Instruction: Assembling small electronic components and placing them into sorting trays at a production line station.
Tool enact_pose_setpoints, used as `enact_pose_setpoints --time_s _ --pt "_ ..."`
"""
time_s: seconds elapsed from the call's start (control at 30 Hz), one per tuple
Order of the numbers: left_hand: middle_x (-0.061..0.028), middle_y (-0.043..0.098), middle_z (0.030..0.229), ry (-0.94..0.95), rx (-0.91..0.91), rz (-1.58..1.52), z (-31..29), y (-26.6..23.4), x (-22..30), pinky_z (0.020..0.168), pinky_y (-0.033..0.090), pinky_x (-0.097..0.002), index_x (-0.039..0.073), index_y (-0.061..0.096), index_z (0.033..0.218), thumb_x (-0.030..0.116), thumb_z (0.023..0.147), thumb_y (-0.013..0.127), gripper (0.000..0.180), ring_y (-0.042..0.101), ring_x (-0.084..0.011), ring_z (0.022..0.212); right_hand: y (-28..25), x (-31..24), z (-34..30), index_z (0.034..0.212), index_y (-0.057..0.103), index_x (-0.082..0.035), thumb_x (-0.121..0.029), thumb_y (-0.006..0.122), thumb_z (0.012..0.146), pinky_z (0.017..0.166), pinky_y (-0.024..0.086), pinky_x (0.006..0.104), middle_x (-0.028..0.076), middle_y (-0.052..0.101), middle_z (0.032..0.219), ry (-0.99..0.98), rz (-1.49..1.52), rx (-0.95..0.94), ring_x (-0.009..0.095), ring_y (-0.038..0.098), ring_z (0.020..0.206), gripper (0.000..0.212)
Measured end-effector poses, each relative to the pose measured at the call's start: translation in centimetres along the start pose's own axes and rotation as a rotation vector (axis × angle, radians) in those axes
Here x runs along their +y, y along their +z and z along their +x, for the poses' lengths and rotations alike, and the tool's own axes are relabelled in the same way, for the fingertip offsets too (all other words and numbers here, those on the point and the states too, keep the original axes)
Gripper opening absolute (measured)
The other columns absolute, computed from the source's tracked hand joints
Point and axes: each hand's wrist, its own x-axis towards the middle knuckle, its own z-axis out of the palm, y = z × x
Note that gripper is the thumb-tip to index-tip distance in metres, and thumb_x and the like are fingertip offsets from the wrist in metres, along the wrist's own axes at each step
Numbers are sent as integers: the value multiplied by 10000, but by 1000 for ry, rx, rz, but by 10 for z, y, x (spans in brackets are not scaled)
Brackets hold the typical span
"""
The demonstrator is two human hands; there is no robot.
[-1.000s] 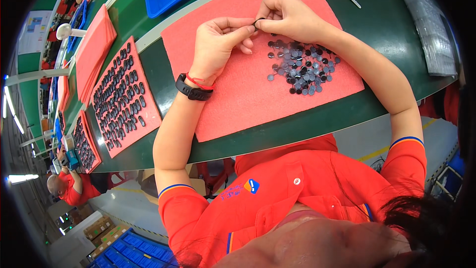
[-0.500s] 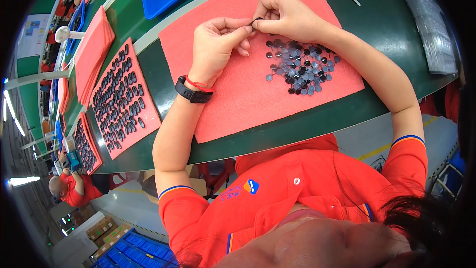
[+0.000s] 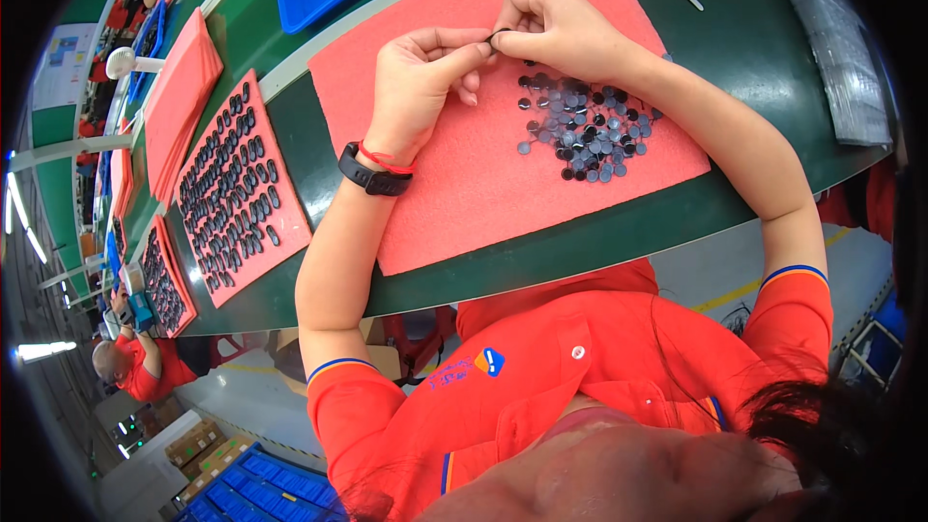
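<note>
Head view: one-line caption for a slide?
Left hand and right hand pinch a small dark ring above a pile of dark discs on red foam mat.

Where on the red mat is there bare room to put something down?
The red foam mat is bare between the left hand and its near edge. It is crowded right of that, where the pile of small dark discs lies under the right hand.

Bare red foam mat [image 3: 464, 184] lies open below the hands; disc pile [image 3: 580, 130] crowds the right.
</note>
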Motion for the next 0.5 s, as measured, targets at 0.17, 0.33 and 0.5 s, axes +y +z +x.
enact_pose_setpoints --time_s 0.17,0.33,0.5 --pt "-104 642 737 -42 -17 -77 1 -4 1 501 453 -187 -68 614 929 37 767 612 193 543 -71 534 -4 -1 1 799 580 10 -138 601 764 541 385 198 13 560 689 31 195 -44 49 490 622 154" --pt "-106 640 780 -49 -6 -52 0 0 2 475 406 -172 -66 601 951 27 784 604 192 499 -53 527 -2 4 1 798 575 8 -132 599 764 515 371 193 6 553 687 -15 167 -18 41 473 602 146" --pt "-92 635 760 -16 20 -2 -2 3 3 452 385 -165 -71 597 937 33 783 608 186 486 -48 514 2 2 0 769 559 -3 -122 588 763 522 379 200 1 545 681 -18 30 1 41 461 596 122"
